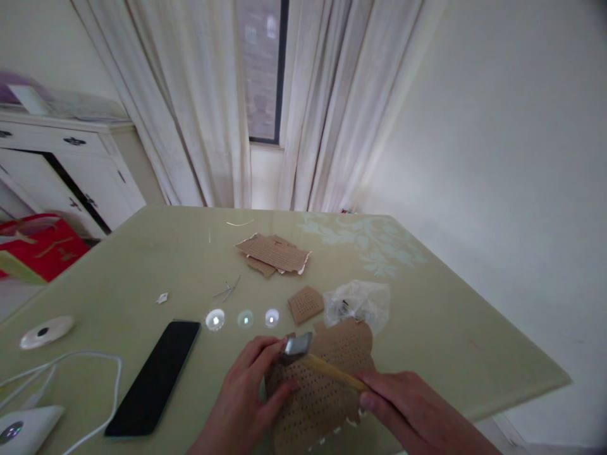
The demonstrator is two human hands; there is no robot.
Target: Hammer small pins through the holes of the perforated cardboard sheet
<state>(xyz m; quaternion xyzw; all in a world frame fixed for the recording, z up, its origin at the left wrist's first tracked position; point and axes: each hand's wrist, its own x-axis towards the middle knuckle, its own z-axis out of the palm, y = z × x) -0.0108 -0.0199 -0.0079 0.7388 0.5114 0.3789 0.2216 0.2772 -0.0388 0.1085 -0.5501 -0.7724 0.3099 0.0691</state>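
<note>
A hammer with a metal head and a wooden handle (334, 373) is in my right hand (408, 398), its fingers wrapped round the handle's end. The hammer head lies over the upper left part of a torn piece of brown cardboard (327, 395) dotted with rows of small holes. My left hand (251, 392) grips the cardboard's left side, its thumb on the top face and its fingers near the hammer head. Whether those fingers also pinch something small is hidden. Just beyond lie a small cardboard square (306, 304) and a clear plastic bag (363, 300) with small dark bits.
Torn cardboard pieces (275, 253) are stacked farther back on the pale green table (165, 253). Several thin metal pins (227, 289) lie left of them. A black phone (154, 379), white cable (118, 379), white disc (46, 332) and white device (31, 430) occupy the left side.
</note>
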